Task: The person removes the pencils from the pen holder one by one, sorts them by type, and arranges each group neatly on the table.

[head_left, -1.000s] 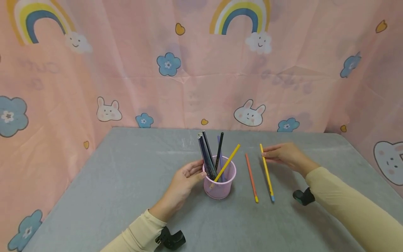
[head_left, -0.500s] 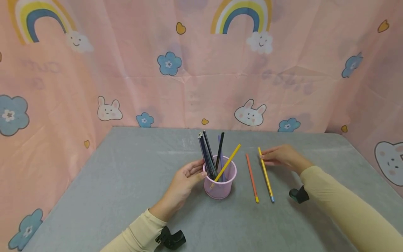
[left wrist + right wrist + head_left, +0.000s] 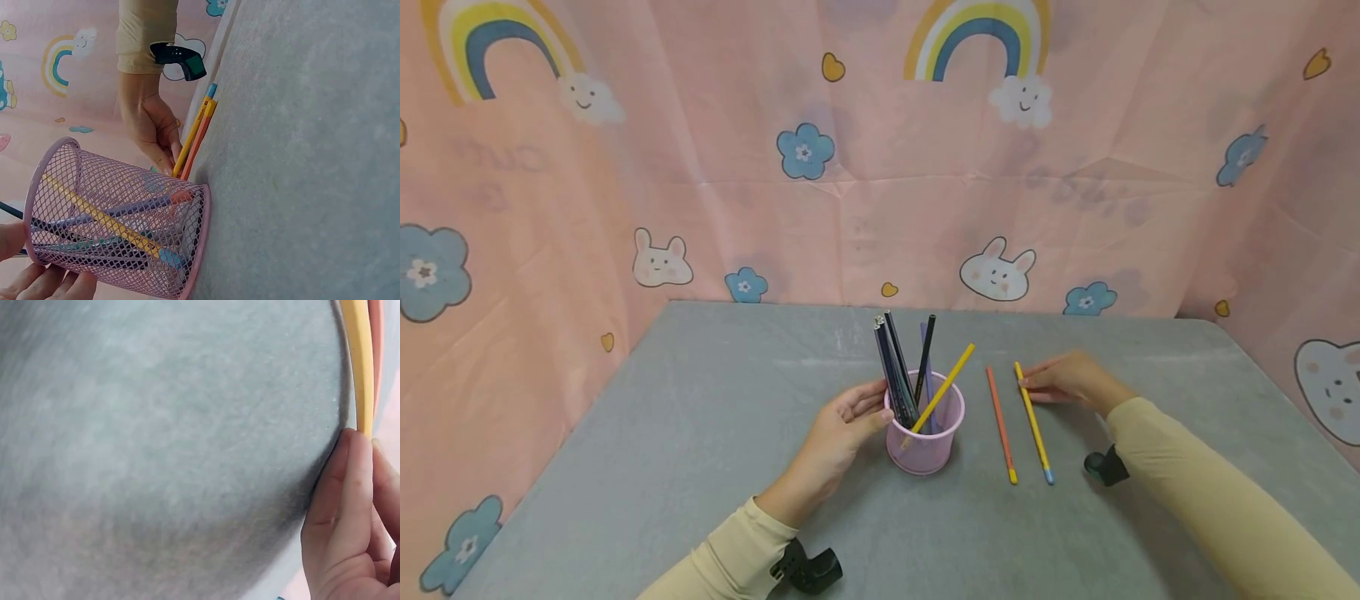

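Observation:
My left hand (image 3: 827, 446) holds the pink mesh pencil cup (image 3: 922, 457) by its left side, thumb at the rim. Dark pencils, a purple one and a yellow pencil (image 3: 951, 375) lean inside it; the left wrist view shows their lower ends through the mesh (image 3: 112, 172). To the right of the cup, my right hand (image 3: 1077, 382) pinches a second yellow pencil (image 3: 1037, 429), blue at its near end, close to its far tip. Between that pencil and the cup lies an orange pencil (image 3: 1000, 425) with a yellow near end, roughly parallel.
All of this is on a grey table (image 3: 737, 375). Behind and at the sides hangs a pink curtain (image 3: 715, 167) printed with rainbows, flowers and rabbits. A black wrist device (image 3: 808, 568) is on the left sleeve, another (image 3: 1107, 465) on the right.
My right hand has come slightly nearer and to the left, bringing the yellow pencil's far end with it. The left hand, the cup and the orange pencil have stayed put.

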{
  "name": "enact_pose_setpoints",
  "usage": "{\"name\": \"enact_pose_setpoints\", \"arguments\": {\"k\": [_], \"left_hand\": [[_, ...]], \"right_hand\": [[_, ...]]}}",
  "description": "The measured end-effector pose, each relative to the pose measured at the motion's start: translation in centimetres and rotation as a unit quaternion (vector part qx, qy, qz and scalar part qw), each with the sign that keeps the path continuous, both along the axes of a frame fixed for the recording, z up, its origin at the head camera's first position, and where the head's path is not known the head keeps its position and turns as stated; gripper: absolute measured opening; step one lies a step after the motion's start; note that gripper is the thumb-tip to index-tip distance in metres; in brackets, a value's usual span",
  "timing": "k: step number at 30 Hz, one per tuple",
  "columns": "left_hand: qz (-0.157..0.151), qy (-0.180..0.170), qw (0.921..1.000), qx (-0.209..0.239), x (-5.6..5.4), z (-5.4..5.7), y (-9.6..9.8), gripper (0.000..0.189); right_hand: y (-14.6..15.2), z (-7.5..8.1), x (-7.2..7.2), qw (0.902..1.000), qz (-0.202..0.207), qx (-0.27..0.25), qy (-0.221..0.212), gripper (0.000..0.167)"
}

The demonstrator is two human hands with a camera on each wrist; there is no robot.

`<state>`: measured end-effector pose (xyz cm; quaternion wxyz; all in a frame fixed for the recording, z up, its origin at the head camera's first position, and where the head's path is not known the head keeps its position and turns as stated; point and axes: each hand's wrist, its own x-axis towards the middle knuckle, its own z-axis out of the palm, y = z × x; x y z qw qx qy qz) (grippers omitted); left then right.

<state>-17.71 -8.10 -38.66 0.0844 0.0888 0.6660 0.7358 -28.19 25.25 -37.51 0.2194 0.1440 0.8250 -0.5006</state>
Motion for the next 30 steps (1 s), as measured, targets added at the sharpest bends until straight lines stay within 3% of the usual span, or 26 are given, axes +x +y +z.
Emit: {"name": "enact_pose_setpoints", "arguments": {"k": [14,19,26,30], "left_hand": [[0.002,0.002,1.0000,0.001,0.1,0.2,0.1,0.049],[0.000,0.002,1.0000,0.000,0.0,0.2,0.2,0.050],[-0.003,0.009,0.9999,0.004,0.0,-0.1,0.2,0.050],[0.000,0.004,1.0000,0.003,0.1,-0.1,0.1,0.050]], "right_hand": [[-1.3,-0.2,-0.6,0.9956,-0.017,0.089,0.023,0.036],[-1.4,-0.3,-0.7,0.9916,0.001,0.122,0.042,0.032],[-1.9,0.5,0.6,0.9779,0.043,0.163,0.124,0.033],[-2.5,1.2,1.5,0.9722,0.046,0.154,0.171,0.035]]}}
